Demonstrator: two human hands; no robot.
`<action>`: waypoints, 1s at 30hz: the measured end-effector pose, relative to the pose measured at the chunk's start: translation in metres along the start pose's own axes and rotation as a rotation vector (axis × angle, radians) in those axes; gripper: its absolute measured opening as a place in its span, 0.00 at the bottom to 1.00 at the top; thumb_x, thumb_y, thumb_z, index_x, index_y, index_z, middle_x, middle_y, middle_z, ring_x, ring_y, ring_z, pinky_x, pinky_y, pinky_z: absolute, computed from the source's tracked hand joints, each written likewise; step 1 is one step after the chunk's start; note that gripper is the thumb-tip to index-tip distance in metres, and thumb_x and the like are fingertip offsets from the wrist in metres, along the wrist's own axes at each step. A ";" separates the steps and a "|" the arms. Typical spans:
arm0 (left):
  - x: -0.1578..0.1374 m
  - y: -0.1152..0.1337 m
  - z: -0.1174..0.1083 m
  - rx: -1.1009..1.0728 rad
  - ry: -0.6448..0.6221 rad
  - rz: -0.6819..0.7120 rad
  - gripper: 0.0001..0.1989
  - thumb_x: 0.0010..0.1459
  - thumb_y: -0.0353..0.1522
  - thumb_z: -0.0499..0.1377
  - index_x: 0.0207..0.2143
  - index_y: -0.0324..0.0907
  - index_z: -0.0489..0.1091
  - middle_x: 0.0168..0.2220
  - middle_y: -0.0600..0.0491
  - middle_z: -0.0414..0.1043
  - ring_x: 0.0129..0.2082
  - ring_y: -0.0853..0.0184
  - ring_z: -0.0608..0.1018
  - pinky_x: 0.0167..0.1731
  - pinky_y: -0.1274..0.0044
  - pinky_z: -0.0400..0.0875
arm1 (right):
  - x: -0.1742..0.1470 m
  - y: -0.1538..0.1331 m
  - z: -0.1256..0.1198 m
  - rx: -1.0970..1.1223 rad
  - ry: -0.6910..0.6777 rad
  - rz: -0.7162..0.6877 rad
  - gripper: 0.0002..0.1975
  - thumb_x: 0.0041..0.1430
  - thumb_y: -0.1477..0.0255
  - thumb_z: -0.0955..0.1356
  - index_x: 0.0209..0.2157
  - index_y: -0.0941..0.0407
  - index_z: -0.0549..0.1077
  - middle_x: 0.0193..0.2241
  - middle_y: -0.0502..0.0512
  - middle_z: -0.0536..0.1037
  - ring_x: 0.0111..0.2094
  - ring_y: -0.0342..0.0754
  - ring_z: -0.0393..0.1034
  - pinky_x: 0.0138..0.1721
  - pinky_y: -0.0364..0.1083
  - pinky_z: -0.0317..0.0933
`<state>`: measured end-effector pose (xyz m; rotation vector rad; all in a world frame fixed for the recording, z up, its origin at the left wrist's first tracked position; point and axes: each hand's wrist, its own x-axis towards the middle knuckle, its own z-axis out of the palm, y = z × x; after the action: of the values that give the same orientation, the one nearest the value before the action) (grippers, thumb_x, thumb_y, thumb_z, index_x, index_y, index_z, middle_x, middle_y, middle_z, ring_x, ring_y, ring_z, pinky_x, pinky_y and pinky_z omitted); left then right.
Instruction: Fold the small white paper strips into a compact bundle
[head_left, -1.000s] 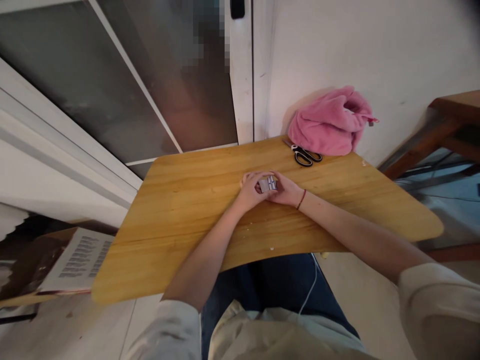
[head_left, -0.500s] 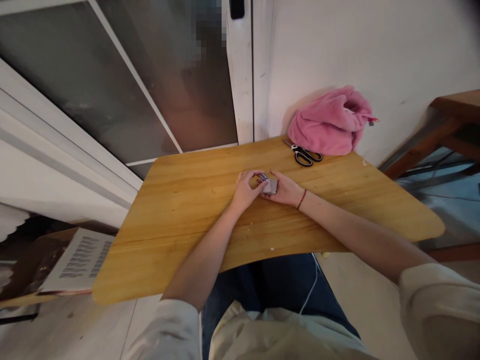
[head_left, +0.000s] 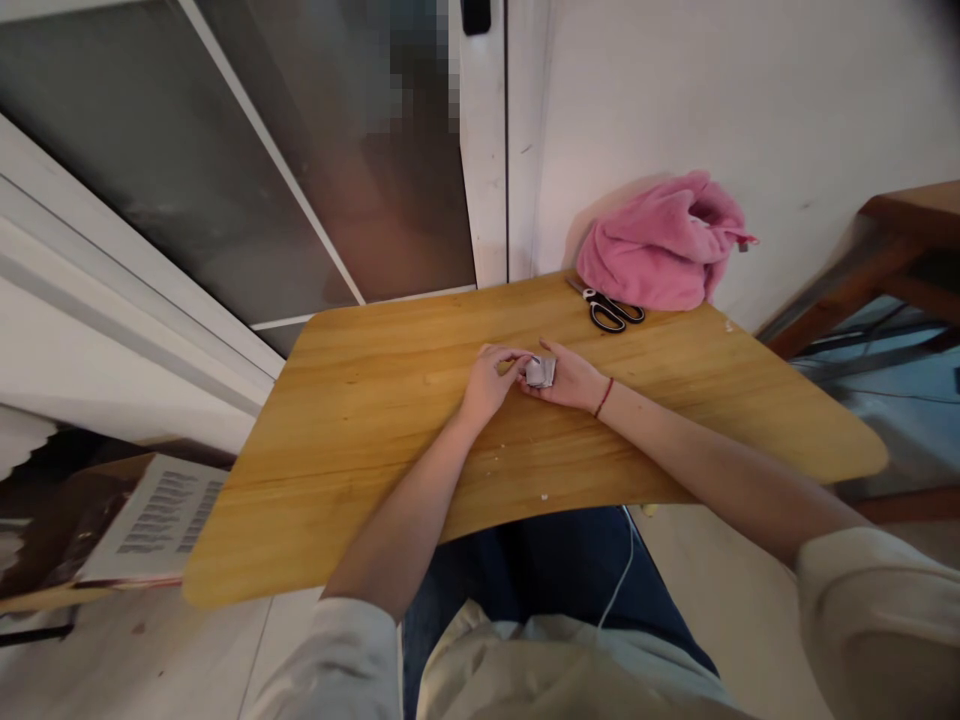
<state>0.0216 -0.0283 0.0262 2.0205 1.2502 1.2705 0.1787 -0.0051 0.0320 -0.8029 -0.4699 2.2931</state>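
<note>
A small greyish-white piece, like a folded wad or stack of paper (head_left: 540,371), lies in the fingers and palm of my right hand (head_left: 576,380). That hand is turned palm up, its thumb raised and its fingers curled beneath the piece; a thin red cord circles the wrist. From the other side, my left hand (head_left: 486,383) pinches at the upper left edge of the piece with thumb and forefinger. Both hands are over the middle of the wooden table (head_left: 375,400). The exact kind of the piece is too small to make out.
Black-handled scissors (head_left: 611,310) lie at the table's back edge, beside a pink plush bag (head_left: 660,245) against the wall. Small white scraps (head_left: 545,497) dot the near part. A cardboard box (head_left: 154,520) stands low at the left, and a glass door (head_left: 300,150) rises behind.
The bluish part that stuck up between my left fingers no longer shows, and the piece looks paler on top. My left fingers have shifted slightly; the right hand has stayed nearly still.
</note>
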 end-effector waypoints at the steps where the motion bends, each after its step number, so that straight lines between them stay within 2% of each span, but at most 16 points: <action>1: 0.000 0.000 0.000 -0.002 -0.001 -0.001 0.09 0.62 0.34 0.56 0.34 0.44 0.77 0.35 0.51 0.77 0.40 0.65 0.74 0.46 0.71 0.66 | 0.000 0.000 0.000 -0.007 -0.001 0.002 0.20 0.70 0.60 0.52 0.34 0.57 0.65 0.24 0.56 0.75 0.27 0.47 0.72 0.30 0.45 0.70; 5: -0.001 0.000 0.000 0.003 -0.020 -0.004 0.10 0.63 0.31 0.54 0.36 0.44 0.75 0.35 0.51 0.75 0.40 0.66 0.74 0.45 0.73 0.67 | -0.001 0.000 0.001 -0.037 -0.005 0.006 0.21 0.70 0.60 0.52 0.34 0.57 0.66 0.25 0.56 0.76 0.28 0.47 0.72 0.31 0.45 0.70; 11: 0.000 -0.003 0.005 0.083 -0.078 -0.029 0.09 0.62 0.31 0.56 0.29 0.43 0.73 0.35 0.52 0.71 0.42 0.64 0.71 0.50 0.68 0.64 | -0.003 0.003 0.003 -0.099 -0.033 0.029 0.21 0.70 0.63 0.53 0.32 0.58 0.68 0.23 0.55 0.76 0.27 0.46 0.73 0.34 0.47 0.71; 20: -0.002 -0.001 0.006 0.180 -0.053 -0.015 0.04 0.58 0.28 0.59 0.33 0.44 0.75 0.36 0.51 0.68 0.45 0.63 0.69 0.49 0.69 0.65 | -0.004 0.005 0.004 -0.121 -0.104 0.046 0.22 0.71 0.63 0.53 0.35 0.58 0.71 0.28 0.55 0.79 0.29 0.45 0.75 0.34 0.47 0.70; 24: -0.004 0.002 0.003 0.205 -0.048 0.034 0.07 0.59 0.27 0.57 0.38 0.44 0.73 0.39 0.51 0.69 0.46 0.64 0.68 0.49 0.70 0.66 | -0.006 0.004 0.007 -0.112 -0.095 0.049 0.21 0.71 0.63 0.53 0.34 0.58 0.70 0.27 0.53 0.79 0.29 0.44 0.76 0.35 0.46 0.70; 27: -0.004 0.006 0.001 0.217 -0.077 0.079 0.08 0.62 0.30 0.55 0.41 0.44 0.72 0.41 0.50 0.70 0.47 0.64 0.69 0.51 0.70 0.66 | -0.007 0.003 0.008 -0.114 -0.076 0.066 0.22 0.71 0.62 0.52 0.34 0.57 0.70 0.27 0.53 0.79 0.30 0.45 0.76 0.35 0.46 0.70; 30: -0.006 0.012 -0.001 0.304 -0.187 0.140 0.13 0.60 0.38 0.58 0.46 0.45 0.70 0.45 0.50 0.70 0.49 0.62 0.68 0.54 0.68 0.64 | -0.007 0.002 0.008 -0.126 -0.059 0.087 0.23 0.71 0.62 0.52 0.32 0.57 0.70 0.25 0.53 0.79 0.28 0.45 0.76 0.34 0.46 0.70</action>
<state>0.0255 -0.0396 0.0323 2.4161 1.2941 0.9665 0.1770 -0.0118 0.0399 -0.8336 -0.6218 2.3920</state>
